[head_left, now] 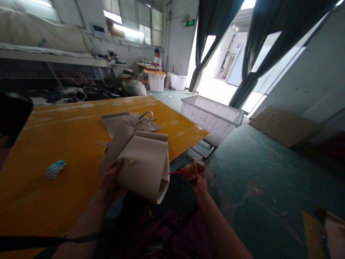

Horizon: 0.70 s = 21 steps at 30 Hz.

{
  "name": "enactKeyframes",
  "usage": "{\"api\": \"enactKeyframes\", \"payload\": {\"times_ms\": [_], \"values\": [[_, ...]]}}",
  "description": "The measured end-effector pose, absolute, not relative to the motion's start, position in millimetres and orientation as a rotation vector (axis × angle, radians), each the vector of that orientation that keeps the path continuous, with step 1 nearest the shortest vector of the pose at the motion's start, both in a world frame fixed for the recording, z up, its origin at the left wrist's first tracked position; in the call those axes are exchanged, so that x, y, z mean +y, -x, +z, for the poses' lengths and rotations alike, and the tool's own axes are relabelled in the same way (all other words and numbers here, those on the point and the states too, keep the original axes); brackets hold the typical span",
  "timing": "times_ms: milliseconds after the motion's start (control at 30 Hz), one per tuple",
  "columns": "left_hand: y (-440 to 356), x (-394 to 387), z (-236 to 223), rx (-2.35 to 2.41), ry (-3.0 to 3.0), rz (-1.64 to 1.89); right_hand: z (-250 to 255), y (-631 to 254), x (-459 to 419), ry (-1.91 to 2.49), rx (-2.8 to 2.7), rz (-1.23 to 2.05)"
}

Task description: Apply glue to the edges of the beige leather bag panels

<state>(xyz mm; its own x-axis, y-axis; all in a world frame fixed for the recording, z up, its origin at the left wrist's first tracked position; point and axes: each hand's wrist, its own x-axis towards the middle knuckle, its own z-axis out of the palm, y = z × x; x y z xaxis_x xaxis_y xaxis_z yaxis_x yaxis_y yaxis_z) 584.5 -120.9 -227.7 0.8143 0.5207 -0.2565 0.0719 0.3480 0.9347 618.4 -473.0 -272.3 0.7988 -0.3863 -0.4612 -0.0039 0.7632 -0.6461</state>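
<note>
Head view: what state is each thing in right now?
Left hand: closed on the beige bag piece.
Right hand: closed around the bottle.
Beige bag piece: held, side end open.
Bottle: on its side, red nozzle toward the beige bag piece.
Cloth: crumpled.
Curtains: tied back.
Tub: open-topped.
Green sign: lit.

Table [67, 136] plain yellow-orange w/ pale streaks, bag piece [145, 154] plain beige with gold-tone clasp [133, 162], second bag piece [115, 124] duller grey-beige with off-white handle [146, 114], crumpled cloth [55, 169] light blue and white. Bottle [190, 171] brownish with red nozzle [176, 172], wearer's clothing [172, 233] dark maroon, floor [242, 158] green with greyish patches, big tub [210, 117] translucent white, curtains [207, 32] dark grey-green. Exit sign [190, 23] glowing green, walls [180, 39] off-white to grey, board by the wall [284, 126] brown, far person's top [157, 62] white.
</note>
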Motion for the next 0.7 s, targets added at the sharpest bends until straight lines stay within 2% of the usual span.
{"api": "enactKeyframes", "payload": {"times_ms": [367, 700], "values": [[-591, -117, -236, 0.576, -1.238, 0.326, -258, -563, -476, 0.6, 0.705, -0.064], [-587, -120, -233, 0.56, -1.241, 0.315, -295, -547, -489, 0.69, 0.565, 0.032]]}}
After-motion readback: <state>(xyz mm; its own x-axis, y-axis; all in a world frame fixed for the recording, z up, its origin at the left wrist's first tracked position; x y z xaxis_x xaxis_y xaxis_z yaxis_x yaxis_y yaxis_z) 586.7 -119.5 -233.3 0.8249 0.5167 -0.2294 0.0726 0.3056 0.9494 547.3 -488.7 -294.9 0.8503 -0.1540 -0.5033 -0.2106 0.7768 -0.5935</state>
